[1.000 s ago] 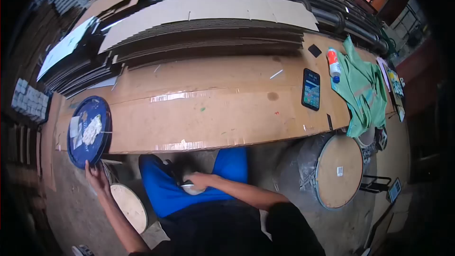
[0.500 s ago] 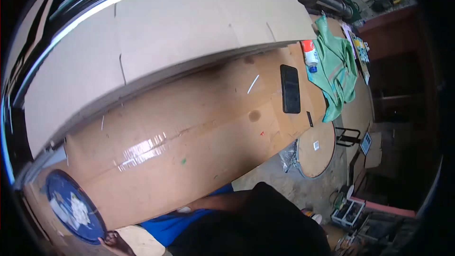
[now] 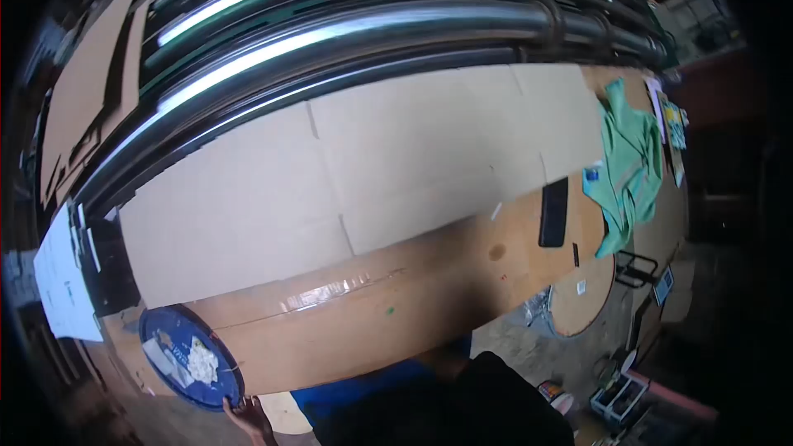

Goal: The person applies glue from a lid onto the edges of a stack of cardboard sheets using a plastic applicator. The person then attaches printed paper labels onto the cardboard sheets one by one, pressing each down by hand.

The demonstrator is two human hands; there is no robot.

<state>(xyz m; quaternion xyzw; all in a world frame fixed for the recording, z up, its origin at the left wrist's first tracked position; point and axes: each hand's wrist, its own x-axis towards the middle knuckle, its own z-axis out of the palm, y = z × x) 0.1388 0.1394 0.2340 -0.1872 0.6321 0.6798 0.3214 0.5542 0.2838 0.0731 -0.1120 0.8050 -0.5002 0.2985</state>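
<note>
Fingers apart, my left hand (image 3: 250, 418) touches the near rim of a round dark-blue lid (image 3: 232, 360) at the lower left. Crumpled white material (image 3: 201, 361) and a pale flat piece lie in that lid. My right arm (image 3: 444, 362) is dark and blurred by the table's near edge; its fingers cannot be made out. Ahead of both hands, a long creased cardboard sheet (image 3: 413, 157) lies across the far part of the brown cardboard-covered table (image 3: 330, 343). It partly overlaps a black phone (image 3: 553, 219), and only a bottle's blue cap (image 3: 591, 174) shows beyond its right end.
Large shiny metal rollers (image 3: 372, 29) run behind the sheet. A green cloth (image 3: 629, 161) lies at the right end. More cardboard (image 3: 87, 87) stands at the far left, above a white sheet (image 3: 66, 277). A round wooden-topped stool (image 3: 578, 306) stands below the table at right.
The cardboard sheet has come nearer to me, now covering most of the bottle and the phone's far end. My view has shifted, showing more rollers. My left hand stays by the blue lid.
</note>
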